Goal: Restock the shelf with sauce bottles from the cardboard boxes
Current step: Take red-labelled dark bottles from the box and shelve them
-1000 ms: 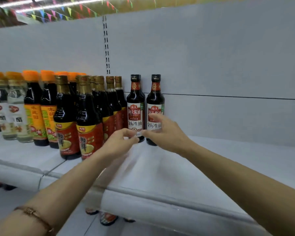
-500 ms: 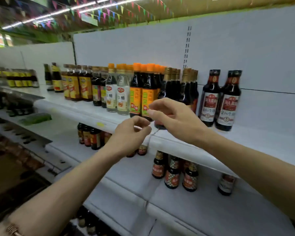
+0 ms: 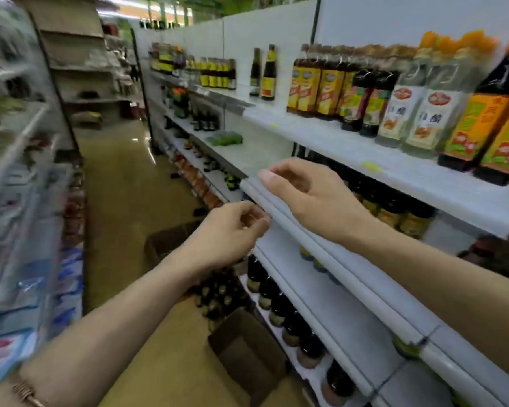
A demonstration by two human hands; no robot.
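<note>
Now both hands have left the shelved sauce bottles: left hand (image 3: 232, 230) and right hand (image 3: 309, 195) hang loosely curled, empty. The cardboard box (image 3: 247, 348) of bottles (image 3: 218, 292) lies below them, so refilling comes next.

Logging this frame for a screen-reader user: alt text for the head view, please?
Both hands are empty and loosely curled in front of a white store shelf: left hand below its edge, right hand over it. An open cardboard box with dark bottles sits on the floor below; sauce bottles line the upper shelf.
</note>
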